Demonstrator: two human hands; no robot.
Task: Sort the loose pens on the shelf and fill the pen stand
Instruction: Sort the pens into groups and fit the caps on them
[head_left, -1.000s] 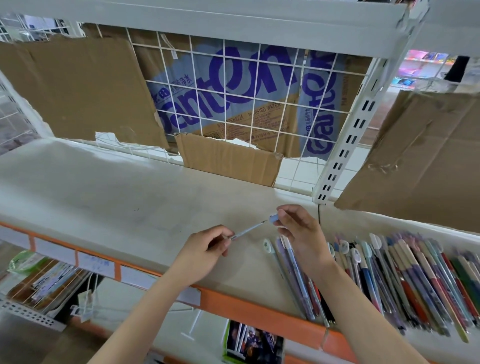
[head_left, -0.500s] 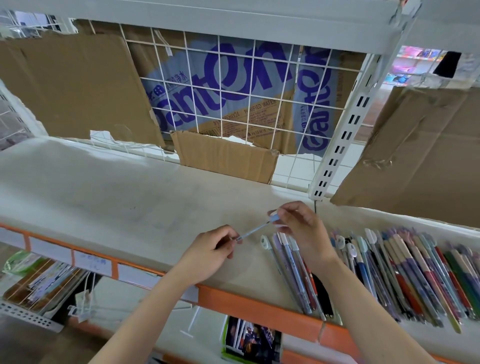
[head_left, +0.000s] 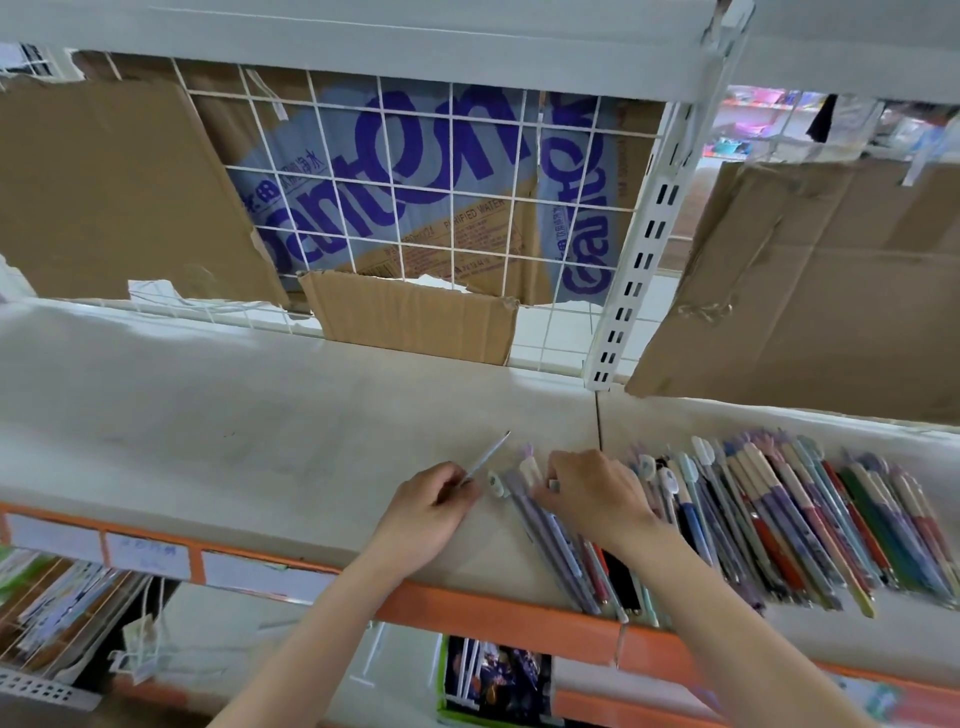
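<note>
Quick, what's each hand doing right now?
Left hand: pinching a thin pen refill.
Right hand: fingers curled down on the loose pens; whether it grips one cannot be told.

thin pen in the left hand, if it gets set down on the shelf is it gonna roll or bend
The thin pen looks slim and round, so it would probably roll on the smooth shelf. It sticks out straight from the left hand without sagging, so it is likely stiff. Pinched by fingertips alone, it seems light.

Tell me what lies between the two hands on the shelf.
Head view: between left hand and right hand, a white-capped pen lies on bare shelf.
</note>
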